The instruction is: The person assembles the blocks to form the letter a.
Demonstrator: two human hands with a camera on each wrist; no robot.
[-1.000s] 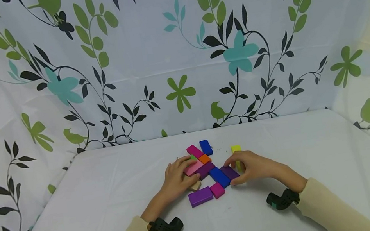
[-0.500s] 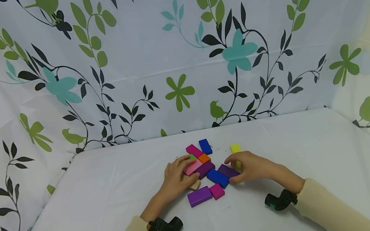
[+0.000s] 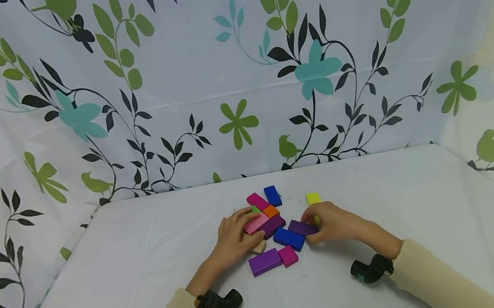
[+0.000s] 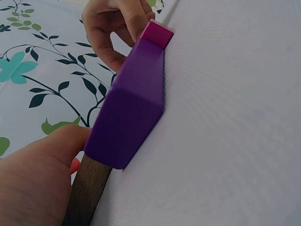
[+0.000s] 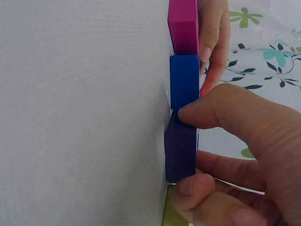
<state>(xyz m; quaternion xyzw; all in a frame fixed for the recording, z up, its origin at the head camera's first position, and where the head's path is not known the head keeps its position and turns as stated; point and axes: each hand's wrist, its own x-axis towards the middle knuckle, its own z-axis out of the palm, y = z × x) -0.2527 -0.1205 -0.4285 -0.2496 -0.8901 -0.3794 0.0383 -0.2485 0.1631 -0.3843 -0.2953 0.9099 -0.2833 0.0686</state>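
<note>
My right hand (image 3: pixel 334 220) pinches a dark purple block (image 3: pixel 301 227) by its ends; in the right wrist view the thumb lies where this block meets a blue block (image 5: pixel 185 82), and the fingertips are at its other end. My left hand (image 3: pixel 234 236) rests over the left side of the group, on a pink block (image 3: pixel 256 224), its thumb reaching the corner of another purple block (image 3: pixel 273 226). Partly under that hand show a tan wooden block (image 3: pixel 258 247) and a bit of a green block (image 3: pixel 255 209).
A violet block (image 3: pixel 264 262) and a small magenta block (image 3: pixel 288 255) lie end to end in front. Behind are another magenta block (image 3: pixel 258 201), an orange block (image 3: pixel 271 211) and a second blue block (image 3: pixel 273 196). A yellow block (image 3: pixel 313 198) sits behind my right hand.
The dark purple block and the blue block beside it have turned flatter and shifted slightly left with my right hand. My left hand stays in place.
</note>
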